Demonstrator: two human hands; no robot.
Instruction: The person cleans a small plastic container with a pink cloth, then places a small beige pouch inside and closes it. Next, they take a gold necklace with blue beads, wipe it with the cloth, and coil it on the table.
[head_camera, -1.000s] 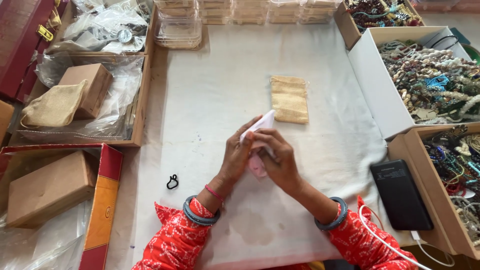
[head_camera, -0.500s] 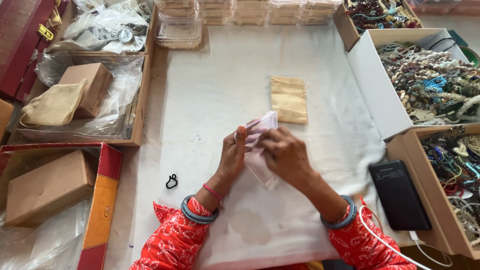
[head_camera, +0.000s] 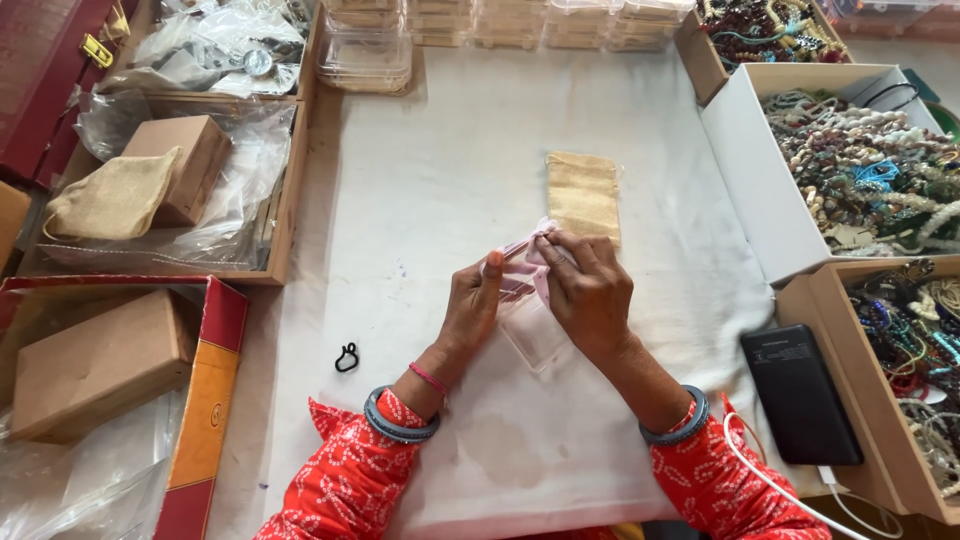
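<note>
A white cloth (head_camera: 420, 200) is spread over the work surface, and all items are arranged on or around it. A white box (head_camera: 745, 175) filled with mixed beaded strings is positioned at the right edge, with a brown cardboard box (head_camera: 850, 400) of further beaded items just below it. A wooden tray (head_camera: 285, 200) lined with clear plastic is located at the left; a small brown carton (head_camera: 185, 160) and a beige fabric pouch (head_camera: 105, 200) are contained in it. A larger brown carton (head_camera: 95, 360) is seated in a red-edged box at lower left. Stacked clear plastic cases (head_camera: 365, 60) are lined along the top edge. A black power bank (head_camera: 800, 390) with a white cable attached is placed at lower right.

A flat burlap pouch (head_camera: 585, 190) lies near the centre of the cloth. Just below it, a small clear zip bag (head_camera: 525, 320) with pink contents is held above the cloth between both hands. The left hand (head_camera: 472, 310) is closed on the bag's left edge, thumb pressed against it. The right hand (head_camera: 590, 295) is closed on the bag's top corner, fingertips pinched together. A small black clip (head_camera: 346, 357) lies on the cloth, left of the left wrist.
</note>
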